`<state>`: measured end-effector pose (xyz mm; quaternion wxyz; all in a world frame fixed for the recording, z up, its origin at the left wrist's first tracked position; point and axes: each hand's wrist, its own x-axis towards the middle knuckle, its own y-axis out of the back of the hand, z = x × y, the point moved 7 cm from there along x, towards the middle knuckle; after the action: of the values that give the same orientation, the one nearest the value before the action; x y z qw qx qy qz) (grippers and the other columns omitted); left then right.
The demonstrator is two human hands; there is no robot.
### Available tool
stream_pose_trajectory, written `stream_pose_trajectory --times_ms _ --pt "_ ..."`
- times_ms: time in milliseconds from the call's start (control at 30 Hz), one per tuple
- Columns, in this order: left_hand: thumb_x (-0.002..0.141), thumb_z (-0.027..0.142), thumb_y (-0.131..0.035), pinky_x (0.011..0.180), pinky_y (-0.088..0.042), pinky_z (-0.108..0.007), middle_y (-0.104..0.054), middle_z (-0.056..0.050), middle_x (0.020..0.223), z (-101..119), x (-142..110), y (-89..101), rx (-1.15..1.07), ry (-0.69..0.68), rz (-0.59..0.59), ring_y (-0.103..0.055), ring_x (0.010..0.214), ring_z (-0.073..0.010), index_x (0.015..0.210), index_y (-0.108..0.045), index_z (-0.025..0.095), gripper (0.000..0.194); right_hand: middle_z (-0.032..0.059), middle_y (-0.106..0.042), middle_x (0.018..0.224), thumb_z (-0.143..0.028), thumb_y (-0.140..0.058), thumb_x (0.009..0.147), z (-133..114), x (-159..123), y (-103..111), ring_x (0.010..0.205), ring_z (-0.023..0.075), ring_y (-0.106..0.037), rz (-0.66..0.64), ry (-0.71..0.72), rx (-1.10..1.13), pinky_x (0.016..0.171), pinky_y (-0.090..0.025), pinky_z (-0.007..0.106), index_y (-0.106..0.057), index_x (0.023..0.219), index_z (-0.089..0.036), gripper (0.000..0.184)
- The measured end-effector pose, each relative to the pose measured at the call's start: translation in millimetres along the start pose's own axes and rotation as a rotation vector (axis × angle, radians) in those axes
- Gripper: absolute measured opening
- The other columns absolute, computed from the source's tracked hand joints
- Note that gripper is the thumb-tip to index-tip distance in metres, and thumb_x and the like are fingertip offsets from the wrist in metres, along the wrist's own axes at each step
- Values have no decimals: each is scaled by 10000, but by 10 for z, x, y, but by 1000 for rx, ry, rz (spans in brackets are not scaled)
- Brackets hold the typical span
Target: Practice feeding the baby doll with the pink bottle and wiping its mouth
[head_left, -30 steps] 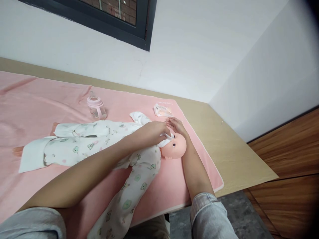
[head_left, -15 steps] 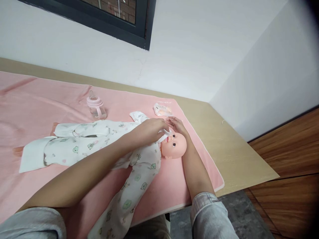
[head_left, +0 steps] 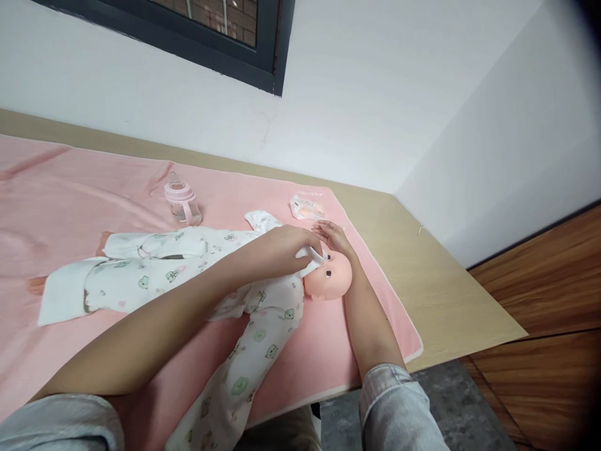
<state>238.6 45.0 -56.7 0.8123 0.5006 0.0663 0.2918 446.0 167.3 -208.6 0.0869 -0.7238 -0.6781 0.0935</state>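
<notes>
A baby doll (head_left: pixel 335 275) lies on its back, its bald head to the right, dressed in a white sleepsuit (head_left: pixel 154 275) with green animal prints. My left hand (head_left: pixel 297 245) reaches over its chest, closed with the fingertips pinching a small white cloth (head_left: pixel 313 262). The cloth lies against the lower part of the doll's face and covers its mouth. On the far side of the head is my right hand (head_left: pixel 332 237), fingers stretched out and apart, with the forearm passing close around the crown.
A pink blanket (head_left: pixel 319 357) covers much of the wooden table (head_left: pixel 451 300). Behind the doll stand a pink-topped baby bottle (head_left: pixel 184 205) and a small clear plastic packet (head_left: pixel 306 208). A white wall with a dark window frame (head_left: pixel 235 69) rises behind; wooden panels (head_left: pixel 554 282) are at right.
My left hand has shifted slightly right, moving the white cloth up the doll's face, so the mouth is now covered. My right hand stays in place.
</notes>
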Motion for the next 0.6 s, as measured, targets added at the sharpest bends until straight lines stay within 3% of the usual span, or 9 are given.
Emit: stream_pose_trajectory --times_ms 300,433,600 --pt "825 195 -485 542 -307 -269 -582 13 647 9 19 -106 65 84 -91 -522 595 -149 699 -554 175 145 27 -720 949 -243 -741 758 50 84 47 981 157 -686 -30 28 7 1033 -516 376 -608 926 -209 217" --pt "797 198 -488 521 -280 -274 -529 13 606 -23 54 -161 113 74 -74 -480 567 -145 654 -476 172 146 34 -721 972 -249 -738 763 51 74 48 992 163 -686 -32 28 8 1037 -515 378 -607 926 -211 213" --pt "792 182 -468 518 -274 -279 -540 14 610 -72 69 -205 146 63 -57 -476 565 -146 655 -485 175 138 36 -716 998 -237 -724 773 50 64 45 1001 159 -682 -32 30 6 1043 -512 370 -609 936 -208 203"
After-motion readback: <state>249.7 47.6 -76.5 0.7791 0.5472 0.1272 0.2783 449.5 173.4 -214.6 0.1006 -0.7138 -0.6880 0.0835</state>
